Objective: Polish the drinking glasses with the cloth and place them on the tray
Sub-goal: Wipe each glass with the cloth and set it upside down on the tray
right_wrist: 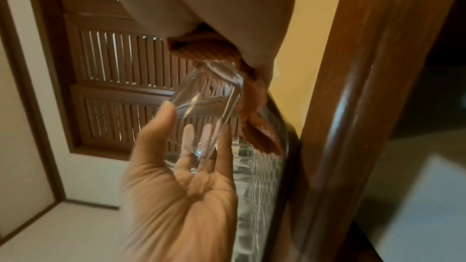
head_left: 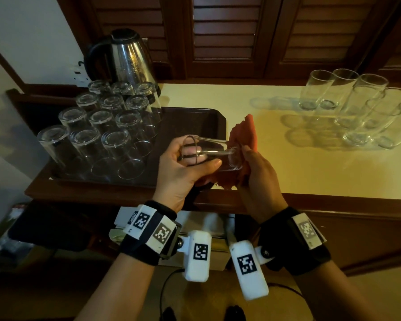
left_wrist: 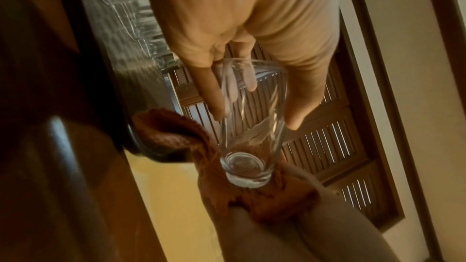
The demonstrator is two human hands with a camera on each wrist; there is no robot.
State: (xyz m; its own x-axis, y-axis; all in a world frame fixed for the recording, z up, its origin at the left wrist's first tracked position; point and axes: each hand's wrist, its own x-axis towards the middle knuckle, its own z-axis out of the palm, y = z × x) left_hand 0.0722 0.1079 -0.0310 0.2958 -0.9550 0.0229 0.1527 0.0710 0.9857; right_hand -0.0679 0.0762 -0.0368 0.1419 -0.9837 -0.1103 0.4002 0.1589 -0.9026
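Glass [head_left: 210, 152], clear, smooth, tapered tumbler, lies sideways in the air over the counter's [head_left: 310, 172] front edge, mouth toward the tray [head_left: 195, 119]. Left hand [head_left: 183, 167] grips its rim end, thumb along the wall, fingers curled inside. Right hand [head_left: 259, 172] clutches a rust-orange ribbed cloth [head_left: 243, 133] round the thick base. Dark tray holds rows of upturned glasses [head_left: 102, 126]; its right portion lies bare. Upright glasses [head_left: 357, 107] cluster at the cream counter's far right; steel kettle [head_left: 125, 56] behind.
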